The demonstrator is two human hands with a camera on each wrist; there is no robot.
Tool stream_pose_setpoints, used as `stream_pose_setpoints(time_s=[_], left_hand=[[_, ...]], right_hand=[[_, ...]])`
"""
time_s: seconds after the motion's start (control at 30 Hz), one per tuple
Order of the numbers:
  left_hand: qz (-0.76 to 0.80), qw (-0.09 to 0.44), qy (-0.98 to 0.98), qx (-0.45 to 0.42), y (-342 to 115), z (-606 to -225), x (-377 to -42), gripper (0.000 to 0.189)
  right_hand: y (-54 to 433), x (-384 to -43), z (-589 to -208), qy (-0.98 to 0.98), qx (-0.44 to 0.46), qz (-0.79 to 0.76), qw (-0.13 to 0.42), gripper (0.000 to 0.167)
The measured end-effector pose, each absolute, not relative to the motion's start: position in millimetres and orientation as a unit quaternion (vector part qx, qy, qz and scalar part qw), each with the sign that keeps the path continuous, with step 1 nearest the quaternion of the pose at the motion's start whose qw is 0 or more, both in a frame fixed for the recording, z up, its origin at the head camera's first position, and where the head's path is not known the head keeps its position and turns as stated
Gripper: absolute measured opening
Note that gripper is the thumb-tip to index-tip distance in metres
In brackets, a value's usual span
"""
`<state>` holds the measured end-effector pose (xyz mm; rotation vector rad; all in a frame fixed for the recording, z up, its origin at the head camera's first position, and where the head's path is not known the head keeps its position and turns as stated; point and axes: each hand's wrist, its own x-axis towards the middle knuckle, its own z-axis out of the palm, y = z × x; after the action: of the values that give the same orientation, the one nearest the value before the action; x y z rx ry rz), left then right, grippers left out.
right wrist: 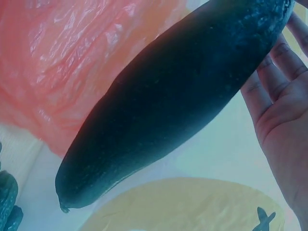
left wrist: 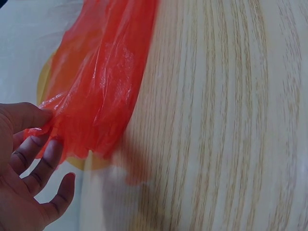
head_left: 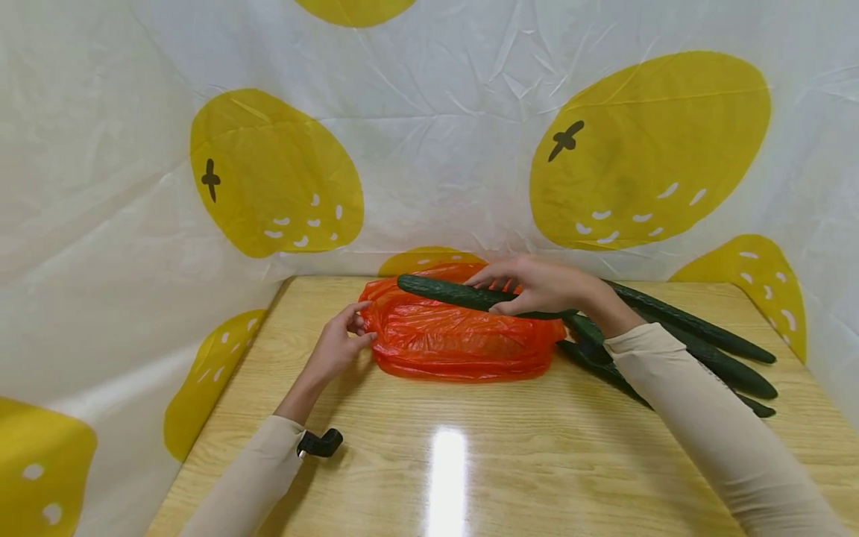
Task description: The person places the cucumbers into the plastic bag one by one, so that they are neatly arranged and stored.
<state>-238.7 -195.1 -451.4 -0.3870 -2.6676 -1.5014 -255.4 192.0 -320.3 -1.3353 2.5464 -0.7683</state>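
A red plastic bag point(head_left: 463, 343) lies crumpled across the far middle of the table. My left hand point(head_left: 338, 344) pinches the bag's left edge; in the left wrist view the thumb point(left wrist: 31, 117) presses on the thin film, with the little finger free. Above the bag, my right hand point(head_left: 540, 285) holds a long dark green cucumber point(head_left: 439, 289) between thumb and fingers, slanting with its far end over the bag's left part. The right wrist view shows the cucumber point(right wrist: 163, 101) close up, apart from the table. What the bag contains is hidden.
Several more cucumbers point(head_left: 705, 328) lie fanned out on the right of the wooden table point(head_left: 376, 462), partly under my right forearm. A white curtain point(head_left: 443, 171) with yellow fruit prints hangs behind and along the sides.
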Motion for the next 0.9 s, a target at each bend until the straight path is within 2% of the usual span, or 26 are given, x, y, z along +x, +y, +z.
stream_pose_setpoints(time_s=[0.3,0.7,0.9], left_hand=[[-0.486,0.023,-0.866,-0.120,-194.5,-450.1,-238.7,0.058],[-0.487,0.023,-0.865,-0.119,-194.4,-451.4,-237.6,0.059],[-0.483,0.027,-0.867,-0.120,-194.4,-450.5,-237.5,0.059]], right_hand=[[179.1,-260.0,-322.5,0.837,-0.479,-0.254,0.075,0.049],[163.4,-264.9,-334.3,0.835,-0.472,-0.271,0.082,0.050],[161.0,-268.5,-348.5,0.837,-0.458,-0.278,0.109,0.050]])
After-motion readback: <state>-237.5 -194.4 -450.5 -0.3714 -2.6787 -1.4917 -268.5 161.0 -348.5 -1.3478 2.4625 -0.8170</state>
